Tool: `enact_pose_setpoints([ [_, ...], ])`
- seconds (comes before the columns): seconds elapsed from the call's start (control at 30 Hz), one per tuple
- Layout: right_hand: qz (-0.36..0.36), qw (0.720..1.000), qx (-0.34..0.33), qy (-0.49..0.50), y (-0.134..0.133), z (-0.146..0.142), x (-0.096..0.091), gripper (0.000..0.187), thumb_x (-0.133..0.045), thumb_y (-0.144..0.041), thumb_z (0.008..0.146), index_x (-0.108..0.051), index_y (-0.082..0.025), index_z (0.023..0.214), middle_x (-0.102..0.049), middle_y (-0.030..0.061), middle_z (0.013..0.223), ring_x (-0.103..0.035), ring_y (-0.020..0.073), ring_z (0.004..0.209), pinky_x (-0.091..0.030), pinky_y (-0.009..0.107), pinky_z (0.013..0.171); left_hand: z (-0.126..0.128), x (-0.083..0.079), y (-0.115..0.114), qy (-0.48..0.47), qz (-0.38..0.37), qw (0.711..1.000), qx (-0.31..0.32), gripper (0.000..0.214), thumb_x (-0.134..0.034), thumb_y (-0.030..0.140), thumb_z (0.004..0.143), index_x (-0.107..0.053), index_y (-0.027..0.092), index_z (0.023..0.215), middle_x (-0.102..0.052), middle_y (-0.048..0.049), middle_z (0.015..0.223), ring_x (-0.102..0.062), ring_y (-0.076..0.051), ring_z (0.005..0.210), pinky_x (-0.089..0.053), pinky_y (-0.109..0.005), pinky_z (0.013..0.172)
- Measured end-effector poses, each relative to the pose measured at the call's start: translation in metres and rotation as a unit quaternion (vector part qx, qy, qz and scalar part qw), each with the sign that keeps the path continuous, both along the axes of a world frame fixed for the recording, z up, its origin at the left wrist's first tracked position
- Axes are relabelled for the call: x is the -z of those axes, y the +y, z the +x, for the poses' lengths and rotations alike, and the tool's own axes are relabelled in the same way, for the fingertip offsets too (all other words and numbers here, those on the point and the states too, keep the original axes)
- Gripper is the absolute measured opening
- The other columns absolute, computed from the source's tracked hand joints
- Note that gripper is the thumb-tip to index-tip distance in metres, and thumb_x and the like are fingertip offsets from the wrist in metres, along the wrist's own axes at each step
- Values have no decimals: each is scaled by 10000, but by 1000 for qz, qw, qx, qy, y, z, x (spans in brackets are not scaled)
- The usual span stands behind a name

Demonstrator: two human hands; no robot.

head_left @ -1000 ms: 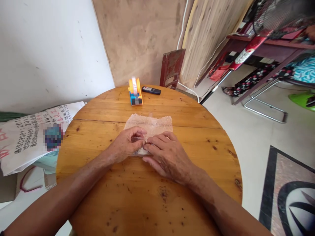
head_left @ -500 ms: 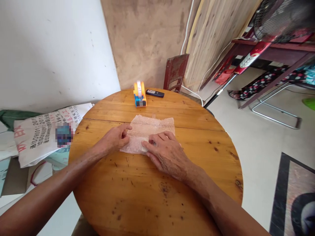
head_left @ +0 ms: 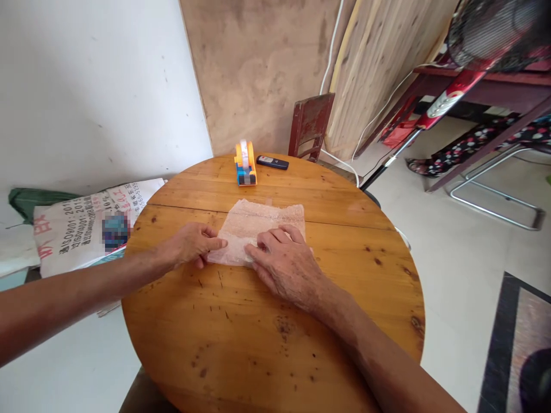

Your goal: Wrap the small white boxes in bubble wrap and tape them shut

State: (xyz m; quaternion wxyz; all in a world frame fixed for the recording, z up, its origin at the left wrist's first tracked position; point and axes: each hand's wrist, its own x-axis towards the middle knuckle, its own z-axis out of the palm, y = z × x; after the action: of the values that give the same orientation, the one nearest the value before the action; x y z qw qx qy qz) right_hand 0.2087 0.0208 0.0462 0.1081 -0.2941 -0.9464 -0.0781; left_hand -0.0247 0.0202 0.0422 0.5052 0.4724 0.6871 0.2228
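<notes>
A folded piece of clear bubble wrap [head_left: 258, 221] lies flat on a round wooden table [head_left: 275, 321]. My left hand [head_left: 191, 244] pinches the wrap's near left corner between thumb and fingers. My right hand [head_left: 286, 264] rests palm down on the wrap's near edge, fingers stretched out and pressing it to the table. An orange and blue tape dispenser [head_left: 245, 164] stands at the table's far edge, with a dark remote control [head_left: 272, 163] lying beside it on the right.
A dark red wooden chair [head_left: 310, 123] stands behind the table. A printed white sack [head_left: 81, 226] lies on the left by the wall. At the right are a standing fan [head_left: 486, 28], a red bench and a metal frame on the floor.
My left hand has slid from the middle of the wrap out to its left corner. My right hand stayed pressing the near edge. The camera view shifted slightly.
</notes>
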Motion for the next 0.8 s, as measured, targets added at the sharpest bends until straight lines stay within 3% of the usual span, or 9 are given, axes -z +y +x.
enact_pose_setpoints([
  [0.2, -1, 1000, 0, -4, -1, -1, 0, 175, -478, -254, 917, -610, -211, 1024, -610, 74, 964, -486, 245, 943, -283, 447, 962, 15, 7, 9, -60, 0, 997, -42, 219, -705, 260, 585, -551, 162, 706, -552, 37, 508, -466, -96, 413, -360, -189, 308],
  [0.47, 9, 999, -15, 34, 0, -2, 6, 164, -484, -197, 915, -633, -186, 982, -636, 83, 935, -515, 244, 933, -275, 464, 988, 46, -8, 7, -153, 2, 988, -36, 147, -643, 240, 579, -516, 175, 612, -532, 41, 472, -480, -95, 423, -380, -197, 362],
  [0.6, -46, 996, -17, 74, 0, 2, 2, 131, -517, -198, 890, -622, -184, 969, -652, 80, 955, -549, 237, 957, -268, 454, 1030, 52, -13, 5, -231, -33, 972, -23, 130, -608, 250, 585, -530, 156, 541, -547, 8, 473, -504, -96, 440, -428, -213, 420],
  [0.7, -104, 985, -18, 136, 0, 7, -4, 148, -548, -168, 816, -583, -175, 960, -657, 60, 913, -573, 212, 909, -264, 436, 1057, 50, -16, 2, -235, -27, 972, -1, 142, -608, 264, 589, -611, 130, 636, -615, -19, 572, -554, -108, 498, -481, -234, 480],
  [0.8, -141, 974, -15, 179, 1, 13, -8, 170, -505, -92, 755, -552, -187, 888, -649, 23, 845, -585, 179, 828, -265, 424, 1068, 51, -17, -1, -172, 25, 984, 38, 231, -666, 233, 583, -637, 143, 794, -635, 2, 627, -560, -115, 523, -496, -251, 513],
])
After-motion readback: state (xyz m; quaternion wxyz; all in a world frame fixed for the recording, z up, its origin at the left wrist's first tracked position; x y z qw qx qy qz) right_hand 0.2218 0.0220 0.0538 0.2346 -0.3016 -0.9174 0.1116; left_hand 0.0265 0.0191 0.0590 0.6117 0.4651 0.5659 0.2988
